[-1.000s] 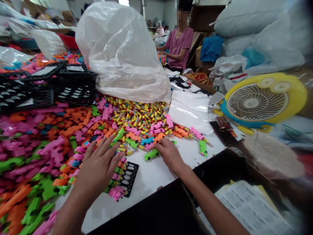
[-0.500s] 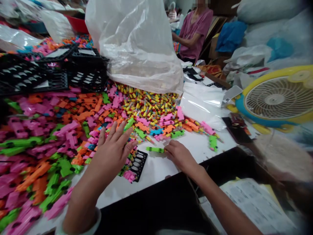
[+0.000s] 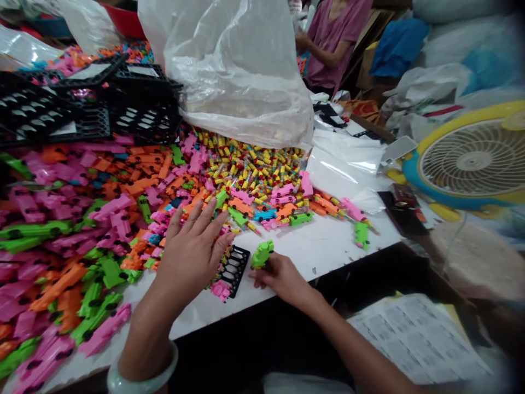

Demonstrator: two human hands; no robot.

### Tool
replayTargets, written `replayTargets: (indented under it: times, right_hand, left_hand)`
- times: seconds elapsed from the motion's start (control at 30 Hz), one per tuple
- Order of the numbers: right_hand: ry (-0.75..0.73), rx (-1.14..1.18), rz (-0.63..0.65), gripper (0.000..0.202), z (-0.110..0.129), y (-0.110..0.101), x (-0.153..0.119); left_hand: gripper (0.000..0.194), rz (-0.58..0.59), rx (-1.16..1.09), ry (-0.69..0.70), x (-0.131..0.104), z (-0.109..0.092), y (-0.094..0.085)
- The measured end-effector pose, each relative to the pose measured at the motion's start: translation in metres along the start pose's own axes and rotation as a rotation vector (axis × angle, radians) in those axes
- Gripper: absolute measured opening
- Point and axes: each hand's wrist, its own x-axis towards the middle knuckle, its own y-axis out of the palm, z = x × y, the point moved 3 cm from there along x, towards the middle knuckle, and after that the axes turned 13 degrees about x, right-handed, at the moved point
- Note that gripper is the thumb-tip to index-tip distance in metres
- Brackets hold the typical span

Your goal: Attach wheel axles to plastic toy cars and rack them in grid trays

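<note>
My right hand (image 3: 285,279) grips a bright green toy car (image 3: 262,253) above the white table, its fingers closed round the car's lower end. With fingers spread, my left hand (image 3: 192,251) is held palm down and holds nothing. Partly under it lies a black slotted tray (image 3: 238,268), with a pink toy piece (image 3: 220,290) at its near edge; the hand hides the tray's left part. Beyond the hands are loose toy cars in pink, orange, blue and green, such as a green car (image 3: 301,219), and a heap of small yellow-and-red tubes (image 3: 254,169).
A large pile of toy cars (image 3: 61,257) covers the left side. Black crates (image 3: 143,117) and a big translucent plastic bag (image 3: 241,71) stand behind. On the right are a yellow-and-blue fan (image 3: 471,161) and printed sheets (image 3: 418,334). A person in a pink top (image 3: 336,38) is at the back.
My right hand has drawn the green toy car nearer and lifted it from lying flat to tilted up beside the tray. My left hand stays spread in about the same place.
</note>
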Motion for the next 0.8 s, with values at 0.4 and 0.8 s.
replayTargets:
  times: [0.4, 0.8]
  right_hand:
    - [-0.015, 0.061, 0.049, 0.023, -0.026, 0.033, 0.008]
    - [-0.083, -0.129, 0.286, 0.016, -0.017, 0.023, 0.017]
  left_hand:
    - [0.049, 0.023, -0.023, -0.010, 0.000, -0.001, -0.002]
    - [0.047, 0.011, -0.043, -0.017, -0.001, -0.001, -0.001]
